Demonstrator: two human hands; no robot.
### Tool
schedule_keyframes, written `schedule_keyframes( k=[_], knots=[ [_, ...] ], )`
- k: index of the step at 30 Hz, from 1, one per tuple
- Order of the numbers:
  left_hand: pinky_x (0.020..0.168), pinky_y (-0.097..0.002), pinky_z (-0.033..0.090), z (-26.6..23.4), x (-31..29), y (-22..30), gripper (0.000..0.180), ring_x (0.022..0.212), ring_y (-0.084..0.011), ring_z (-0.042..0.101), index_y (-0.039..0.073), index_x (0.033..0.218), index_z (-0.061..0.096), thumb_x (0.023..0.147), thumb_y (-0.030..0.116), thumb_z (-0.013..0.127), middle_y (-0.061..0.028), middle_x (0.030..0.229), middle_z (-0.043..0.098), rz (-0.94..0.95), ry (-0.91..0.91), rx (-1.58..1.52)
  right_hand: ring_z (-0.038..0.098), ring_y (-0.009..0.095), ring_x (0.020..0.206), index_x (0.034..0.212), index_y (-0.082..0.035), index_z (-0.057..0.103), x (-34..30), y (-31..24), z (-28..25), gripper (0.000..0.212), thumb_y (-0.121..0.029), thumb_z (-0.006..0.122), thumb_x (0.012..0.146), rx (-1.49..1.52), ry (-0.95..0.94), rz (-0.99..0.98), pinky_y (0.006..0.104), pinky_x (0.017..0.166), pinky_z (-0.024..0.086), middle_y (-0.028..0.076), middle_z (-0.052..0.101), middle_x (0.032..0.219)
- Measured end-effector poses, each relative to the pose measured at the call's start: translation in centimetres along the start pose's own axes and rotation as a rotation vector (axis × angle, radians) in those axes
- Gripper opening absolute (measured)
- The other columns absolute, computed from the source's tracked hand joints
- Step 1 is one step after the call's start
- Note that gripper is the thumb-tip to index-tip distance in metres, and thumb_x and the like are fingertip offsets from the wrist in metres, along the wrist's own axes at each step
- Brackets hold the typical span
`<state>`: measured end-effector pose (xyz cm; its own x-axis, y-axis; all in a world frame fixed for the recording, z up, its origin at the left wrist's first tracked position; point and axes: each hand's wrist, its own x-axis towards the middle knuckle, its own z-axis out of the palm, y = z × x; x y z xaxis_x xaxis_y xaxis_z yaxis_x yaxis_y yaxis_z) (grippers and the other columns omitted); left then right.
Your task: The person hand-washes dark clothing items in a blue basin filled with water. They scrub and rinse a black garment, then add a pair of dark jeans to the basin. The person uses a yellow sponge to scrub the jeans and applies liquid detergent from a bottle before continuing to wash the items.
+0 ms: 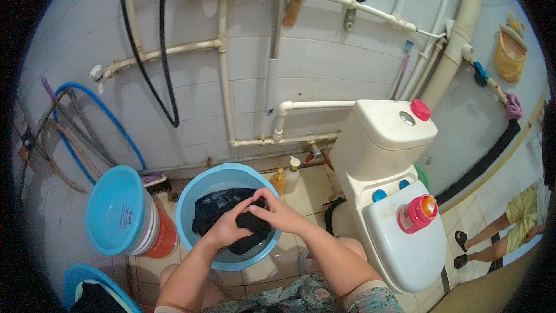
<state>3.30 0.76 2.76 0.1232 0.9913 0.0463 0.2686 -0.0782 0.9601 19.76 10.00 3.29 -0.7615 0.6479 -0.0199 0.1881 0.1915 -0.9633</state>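
A light-blue plastic basin (184,206) stands on the tiled floor in front of me, with dark wet cloth (211,211) lying in water inside it. My left hand (230,227) and my right hand (274,213) are over the basin, close together, thumbs and fingertips nearly meeting. Between them they grip a bunched part of the black cloth (250,224). The fingers curl around it, and their undersides are partly hidden.
Left of the basin, a blue basin (119,211) rests on stacked buckets (161,235). Pump bottles (291,175) stand behind. At right is a white toilet (399,249) with a red-pink jar (418,214) on its lid. A person's legs (492,235) show far right.
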Motion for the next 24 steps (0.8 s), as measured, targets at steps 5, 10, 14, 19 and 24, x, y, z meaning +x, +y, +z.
schedule_keyframes(
  k=[5,10,14,19,24],
  knots=[
    [0.088,-0.0320,0.043,-1.7,-0.2,-2.2,0.045,0.097,-0.0223,0.059,0.001,0.110,0.056,0.067,0.007,0.067,-0.0126,0.102,0.062,0.011,0.558,0.109,0.054,0.025,0.102,0.134,-0.005,0.027,0.2,0.4,-1.9,0.078,-0.041,0.067,0.077,-0.148,0.078,-0.001,0.0342,0.086,0.043,0.014,0.056,0.108],
    [0.088,-0.0282,0.041,-1.8,-0.7,-1.2,0.037,0.096,-0.0163,0.055,0.001,0.106,0.056,0.069,-0.001,0.063,-0.0058,0.100,0.060,0.025,0.651,-0.162,0.027,0.035,0.129,0.137,-0.007,0.024,0.2,2.5,2.5,0.101,-0.040,0.080,0.059,-0.520,0.015,-0.305,0.0397,0.107,0.021,0.018,0.032,0.137],
    [0.092,-0.0293,0.038,0.6,-1.1,-1.6,0.044,0.104,-0.0154,0.051,-0.001,0.112,0.051,0.071,0.001,0.065,-0.0080,0.113,0.054,0.214,0.443,-0.355,0.031,0.036,0.126,0.126,-0.015,0.045,1.0,2.0,5.8,0.081,-0.039,0.080,0.057,-0.335,-0.086,-0.330,0.0453,0.106,0.021,0.015,0.036,0.136],
    [0.095,-0.0342,0.037,-1.0,-1.6,0.8,0.058,0.109,-0.0209,0.050,0.002,0.121,0.045,0.068,0.010,0.067,-0.0117,0.114,0.052,0.224,0.411,-0.127,0.052,0.028,0.109,0.117,-0.010,0.052,1.5,0.9,6.3,0.058,-0.021,0.075,0.065,-0.089,-0.011,-0.139,0.0376,0.092,0.040,0.014,0.054,0.117],
    [0.094,-0.0363,0.038,-4.5,-2.7,1.5,0.063,0.103,-0.0228,0.054,0.004,0.128,0.041,0.072,0.016,0.067,-0.0128,0.121,0.046,0.349,0.522,0.280,0.058,0.021,0.090,0.100,-0.003,0.059,1.9,0.7,5.6,0.036,-0.013,0.073,0.069,0.113,0.372,-0.138,0.0335,0.083,0.044,0.008,0.063,0.094]
  ],
)
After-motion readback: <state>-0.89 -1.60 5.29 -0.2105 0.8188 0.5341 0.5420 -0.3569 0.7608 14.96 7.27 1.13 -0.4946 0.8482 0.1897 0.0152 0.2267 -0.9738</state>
